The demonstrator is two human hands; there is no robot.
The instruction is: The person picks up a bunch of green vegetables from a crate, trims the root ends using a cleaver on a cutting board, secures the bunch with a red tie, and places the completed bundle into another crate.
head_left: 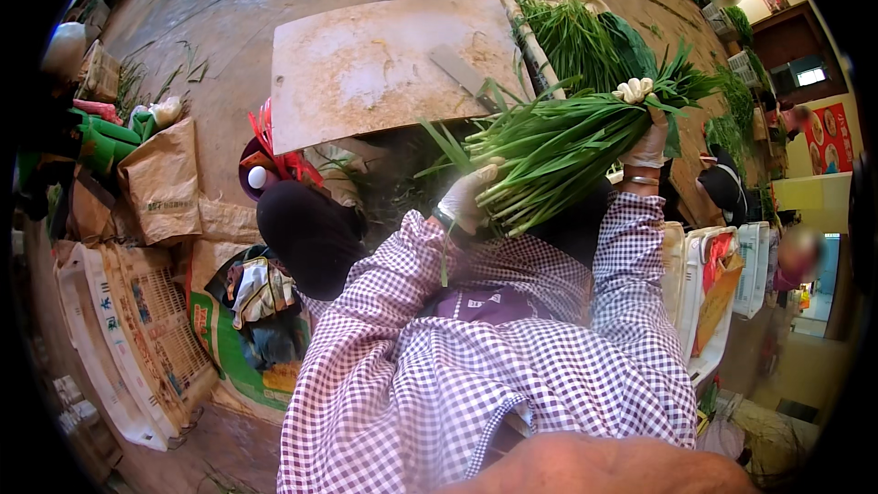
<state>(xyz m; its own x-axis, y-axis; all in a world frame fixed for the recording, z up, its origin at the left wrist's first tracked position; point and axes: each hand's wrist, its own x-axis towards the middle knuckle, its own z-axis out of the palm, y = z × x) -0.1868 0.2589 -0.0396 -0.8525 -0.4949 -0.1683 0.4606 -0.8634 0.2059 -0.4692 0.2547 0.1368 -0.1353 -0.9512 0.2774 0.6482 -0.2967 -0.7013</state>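
Observation:
A thick bunch of garlic chives [558, 151] lies across in front of me, its pale stem ends toward my left and its leafy tips toward the upper right. My left hand [468, 199], in a white glove, is closed round the stem end. Fingers of my gloved right hand [640, 119] wrap the leafy end. Just beyond the bunch is a worn white board [393, 69], with a broad metal blade [459, 71] lying near its right edge. Behind my right hand, a white-rimmed crate [530, 37] holds more green chives [581, 41].
Stacked white plastic crates [119, 348] stand at the left, near a brown sack [160, 187] and a bundle of cloth [261, 288]. Red plastic strips [265, 133] hang beside the board. More crates [709, 293] stand at the right. Loose leaves litter the floor.

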